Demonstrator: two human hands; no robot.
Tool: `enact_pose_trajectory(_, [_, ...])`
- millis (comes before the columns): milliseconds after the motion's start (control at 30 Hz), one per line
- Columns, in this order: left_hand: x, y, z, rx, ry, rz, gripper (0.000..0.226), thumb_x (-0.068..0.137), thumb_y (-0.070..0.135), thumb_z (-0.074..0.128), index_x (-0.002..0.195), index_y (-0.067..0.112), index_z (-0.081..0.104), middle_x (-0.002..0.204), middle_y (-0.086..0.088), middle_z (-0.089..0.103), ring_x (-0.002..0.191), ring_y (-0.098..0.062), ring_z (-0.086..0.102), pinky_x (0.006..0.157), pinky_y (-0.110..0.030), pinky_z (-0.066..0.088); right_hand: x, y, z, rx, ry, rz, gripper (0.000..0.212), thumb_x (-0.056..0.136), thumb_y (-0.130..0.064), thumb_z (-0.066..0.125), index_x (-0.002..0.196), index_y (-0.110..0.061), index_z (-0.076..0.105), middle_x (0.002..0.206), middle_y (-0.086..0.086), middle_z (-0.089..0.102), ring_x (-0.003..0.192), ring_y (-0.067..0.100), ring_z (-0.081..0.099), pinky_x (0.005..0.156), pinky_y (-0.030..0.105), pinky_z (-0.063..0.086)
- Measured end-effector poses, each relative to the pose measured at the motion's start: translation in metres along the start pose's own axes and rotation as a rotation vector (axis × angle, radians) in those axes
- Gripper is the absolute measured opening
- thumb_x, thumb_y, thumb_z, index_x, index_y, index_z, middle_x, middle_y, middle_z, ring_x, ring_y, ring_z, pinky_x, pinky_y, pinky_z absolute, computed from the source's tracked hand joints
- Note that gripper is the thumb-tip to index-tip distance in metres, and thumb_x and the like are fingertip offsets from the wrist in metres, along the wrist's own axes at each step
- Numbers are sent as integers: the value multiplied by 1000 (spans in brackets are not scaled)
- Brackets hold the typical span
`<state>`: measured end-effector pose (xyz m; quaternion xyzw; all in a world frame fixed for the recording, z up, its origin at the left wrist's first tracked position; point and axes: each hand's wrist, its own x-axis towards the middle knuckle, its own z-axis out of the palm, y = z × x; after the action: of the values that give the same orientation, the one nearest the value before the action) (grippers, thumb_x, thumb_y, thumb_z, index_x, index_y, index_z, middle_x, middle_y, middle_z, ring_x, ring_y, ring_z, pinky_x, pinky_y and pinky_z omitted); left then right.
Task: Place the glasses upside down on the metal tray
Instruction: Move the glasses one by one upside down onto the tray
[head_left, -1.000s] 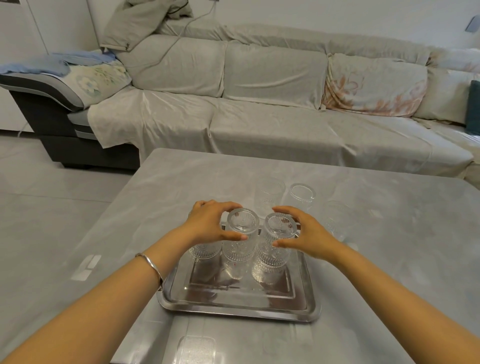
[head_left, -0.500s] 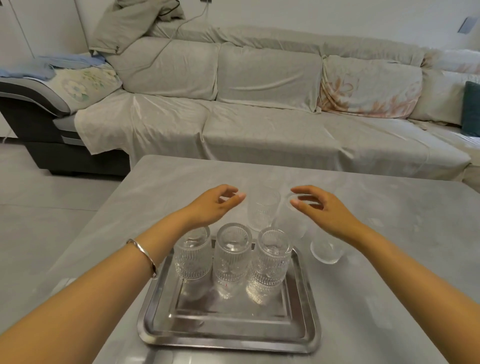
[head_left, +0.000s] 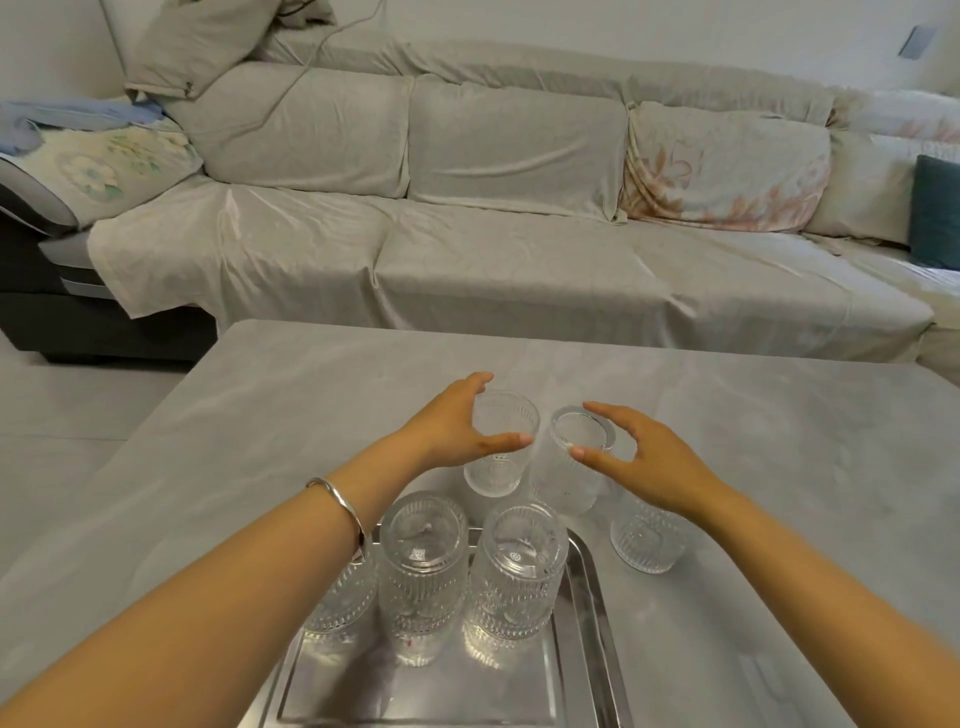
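Observation:
A metal tray lies on the table at the bottom centre. Three ribbed clear glasses stand upside down along its far side: one mostly hidden under my left forearm, a middle one and a right one. Beyond the tray, an upright glass sits between the spread thumb and fingers of my left hand. My right hand curves around a second upright glass; contact is unclear for both. A third upright glass stands partly under my right wrist.
The grey table stretches out around the tray. A sofa covered in pale cloth runs along its far edge, with cushions and a dark chaise end at the left.
Both hands have left the two upturned glasses on the tray and reached forward to the upright glasses beyond it. The view has moved closer and tilted down.

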<state>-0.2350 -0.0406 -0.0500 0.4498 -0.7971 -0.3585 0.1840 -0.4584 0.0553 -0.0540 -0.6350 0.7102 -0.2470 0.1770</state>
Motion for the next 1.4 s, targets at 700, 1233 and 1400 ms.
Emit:
enact_pose_trajectory(700, [-18, -1, -29, -106, 205, 35, 87, 68, 62, 61, 139, 17, 38, 132, -2, 51, 100, -16, 53, 89, -32, 45, -5, -13, -5, 85, -12, -9, 82, 67, -71, 51, 139, -35, 37, 147, -11, 39, 131, 9, 39, 99, 23, 28])
enact_pose_trajectory(1233, [-136, 58, -90, -863, 172, 47, 74, 72, 53, 58, 132, 13, 48, 136, -10, 54, 123, -31, 53, 92, -43, 53, -70, -166, -20, 1080, -199, -2, 60, 77, -40, 63, 131, -16, 50, 126, 7, 64, 109, 23, 65, 86, 38, 56])
enact_pose_trajectory(1400, [-179, 38, -113, -713, 59, -8, 82, 62, 63, 63, 128, 16, 50, 131, -4, 58, 114, -20, 61, 90, -41, 54, -90, -186, -18, 1080, -191, -66, 65, 71, -35, 72, 130, -18, 51, 122, 3, 66, 111, 18, 63, 81, 34, 57])
